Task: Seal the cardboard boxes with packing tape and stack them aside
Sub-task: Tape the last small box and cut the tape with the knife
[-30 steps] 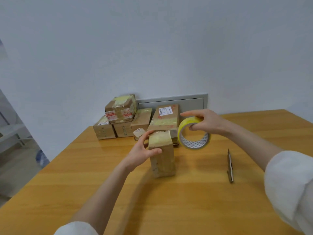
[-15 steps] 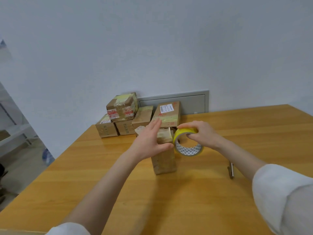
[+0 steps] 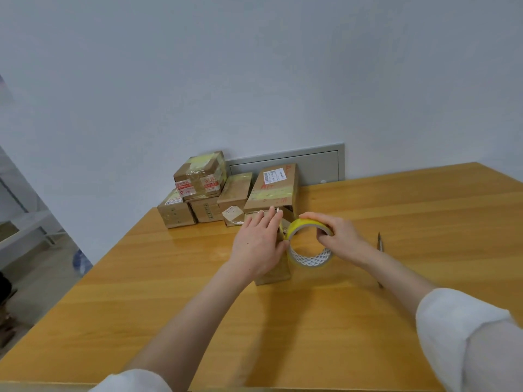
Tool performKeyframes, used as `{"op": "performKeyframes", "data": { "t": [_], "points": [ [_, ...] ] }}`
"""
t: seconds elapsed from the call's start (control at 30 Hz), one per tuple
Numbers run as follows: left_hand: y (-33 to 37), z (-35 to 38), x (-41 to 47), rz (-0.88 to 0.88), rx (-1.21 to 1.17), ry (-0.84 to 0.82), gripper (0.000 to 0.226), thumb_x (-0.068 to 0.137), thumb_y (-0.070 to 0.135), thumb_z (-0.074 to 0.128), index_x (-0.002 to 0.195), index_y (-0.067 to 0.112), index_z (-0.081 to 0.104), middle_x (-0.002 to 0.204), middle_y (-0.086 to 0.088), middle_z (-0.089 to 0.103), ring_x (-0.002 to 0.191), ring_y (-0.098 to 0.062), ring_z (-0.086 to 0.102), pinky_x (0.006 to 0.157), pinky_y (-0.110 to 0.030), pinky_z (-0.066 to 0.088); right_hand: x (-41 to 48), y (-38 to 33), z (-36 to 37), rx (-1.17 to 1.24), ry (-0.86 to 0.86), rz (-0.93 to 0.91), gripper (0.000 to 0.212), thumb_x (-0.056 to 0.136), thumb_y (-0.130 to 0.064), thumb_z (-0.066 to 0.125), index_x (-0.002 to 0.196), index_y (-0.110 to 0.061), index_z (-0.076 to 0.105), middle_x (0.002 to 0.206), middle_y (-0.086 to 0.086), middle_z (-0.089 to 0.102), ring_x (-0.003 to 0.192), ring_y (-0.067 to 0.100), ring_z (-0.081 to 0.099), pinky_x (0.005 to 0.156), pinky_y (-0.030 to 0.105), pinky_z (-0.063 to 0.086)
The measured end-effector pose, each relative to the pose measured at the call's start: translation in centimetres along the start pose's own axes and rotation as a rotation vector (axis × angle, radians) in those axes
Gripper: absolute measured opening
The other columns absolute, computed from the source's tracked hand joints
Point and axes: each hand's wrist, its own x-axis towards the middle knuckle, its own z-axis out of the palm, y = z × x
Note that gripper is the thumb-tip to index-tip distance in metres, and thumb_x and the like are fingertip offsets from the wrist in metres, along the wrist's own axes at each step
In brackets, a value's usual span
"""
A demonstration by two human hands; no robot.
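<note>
At the far left of the wooden table (image 3: 169,278), against the wall, sits a cluster of sealed cardboard boxes. A low box (image 3: 175,213) stands at the left end. Just right of it a second box (image 3: 206,211) carries a taped box with red-and-white labels (image 3: 201,176) on top. Next come a tilted box with a yellow tape strip (image 3: 235,189) and, in front of it, a small parcel with a white patch (image 3: 232,218). The biggest carton (image 3: 274,188), with a white shipping label and yellow tape across it, leans at the right end of the group. Every one is closed, so what they hold cannot be seen.

Nearer the person, in the middle of the table, stands the narrow upright box (image 3: 276,274) being worked on. The left hand (image 3: 260,244) lies flat over its top, fingers straight and together, pressing down and covering the flaps. Its contents are hidden too.

Just beside that box on the right, touching the left thumb, is the yellow tape roll (image 3: 302,224), held on edge above the table. The right hand (image 3: 342,239) grips it, fingers curled over the top rim and into the core.

Further right a slim metal tool (image 3: 379,244) lies on the table, partly hidden by the right forearm. A grey panel (image 3: 314,165) is set in the wall behind.
</note>
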Motion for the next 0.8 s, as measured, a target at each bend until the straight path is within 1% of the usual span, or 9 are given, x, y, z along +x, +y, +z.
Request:
{"op": "performKeyframes", "data": {
  "t": [0.03,0.1,0.17,0.33,0.43,0.53,0.63,0.7,0.8],
  "points": [
    [0.0,-0.1,0.0,0.001,0.0,-0.012,0.069,0.099,0.049,0.036,0.154,0.021,0.005,0.161,-0.001,0.004,0.148,-0.022,0.006,0.12,-0.037,0.006,0.1,0.1,0.1,-0.021,0.003,-0.005,0.06,0.088,0.001,0.054,0.125,-0.046,0.055,0.118,-0.011,0.061,0.088,-0.003,0.054,0.069,0.009,0.04],
    [-0.1,-0.3,0.0,0.002,-0.002,-0.04,0.07,0.099,0.049,0.036,0.154,0.02,0.003,0.161,-0.001,0.001,0.148,-0.021,0.004,0.12,-0.036,0.004,0.2,0.3,0.2,-0.062,-0.003,-0.01,0.06,0.089,-0.001,0.053,0.128,-0.046,0.053,0.128,-0.004,0.058,0.109,0.012,0.053,0.086,0.025,0.047],
    [-0.2,-0.6,-0.1,0.003,-0.012,-0.06,0.07,0.099,0.048,0.036,0.154,0.02,0.002,0.161,-0.001,0.0,0.148,-0.02,0.002,0.12,-0.035,0.003,0.2,0.4,0.4,-0.159,-0.048,-0.007,0.059,0.09,-0.004,0.053,0.128,-0.049,0.051,0.126,-0.002,0.057,0.114,0.019,0.052,0.094,0.036,0.046],
    [0.0,-1.7,-0.2,0.008,-0.047,-0.119,0.076,0.097,0.044,0.047,0.154,0.02,0.003,0.161,-0.003,0.001,0.148,-0.02,0.003,0.119,-0.035,0.005,-0.2,0.5,1.2,-0.28,-0.111,0.037,0.055,0.094,-0.013,0.051,0.132,-0.053,0.045,0.106,-0.009,0.046,0.102,0.016,0.049,0.08,0.029,0.044],
    [-0.2,-3.3,1.0,0.003,-0.072,-0.171,0.089,0.086,0.044,0.064,0.153,0.02,0.01,0.161,-0.006,0.005,0.148,-0.023,0.004,0.119,-0.039,0.012,0.0,0.1,0.9,-0.325,-0.132,0.035,0.053,0.095,-0.017,0.052,0.133,-0.052,0.044,0.105,-0.01,0.046,0.099,0.015,0.049,0.077,0.027,0.046],
    [-0.1,-4.2,2.9,0.042,0.064,-0.214,0.104,0.076,0.049,0.072,0.153,0.026,0.006,0.161,-0.006,0.005,0.148,-0.025,0.005,0.118,-0.048,0.014,0.1,-0.1,0.6,-0.387,-0.142,0.02,0.053,0.095,-0.018,0.052,0.134,-0.052,0.043,0.105,-0.011,0.045,0.098,0.014,0.049,0.066,0.022,0.04],
    [0.2,-3.9,4.1,0.039,0.127,-0.329,0.112,0.07,0.052,0.077,0.153,0.031,0.004,0.16,-0.005,0.011,0.145,-0.028,0.018,0.112,-0.052,0.027,-0.1,-0.4,0.7,-0.4,-0.146,0.014,0.056,0.093,-0.019,0.055,0.139,-0.048,0.038,0.117,-0.008,0.051,0.103,0.016,0.051,0.072,0.023,0.044],
    [-0.3,-3.6,4.4,0.035,0.084,-0.341,0.11,0.066,0.052,0.08,0.152,0.033,0.013,0.154,-0.004,0.025,0.137,-0.028,0.032,0.106,-0.047,0.038,-0.1,-0.5,0.7,-0.336,-0.129,0.014,0.063,0.089,-0.017,0.061,0.142,-0.04,0.036,0.128,-0.008,0.052,0.112,0.016,0.052,0.079,0.024,0.044],
    [-2.8,-3.8,3.7,-0.021,-0.229,-0.3,0.101,0.064,0.044,0.084,0.147,0.036,0.026,0.145,-0.002,0.033,0.129,-0.025,0.04,0.102,-0.042,0.043,0.4,-1.2,-0.3,-0.035,-0.011,0.074,0.071,0.08,-0.018,0.073,0.141,-0.03,0.04,0.116,-0.007,0.056,0.104,0.015,0.055,0.08,0.028,0.045]
  ]
}}
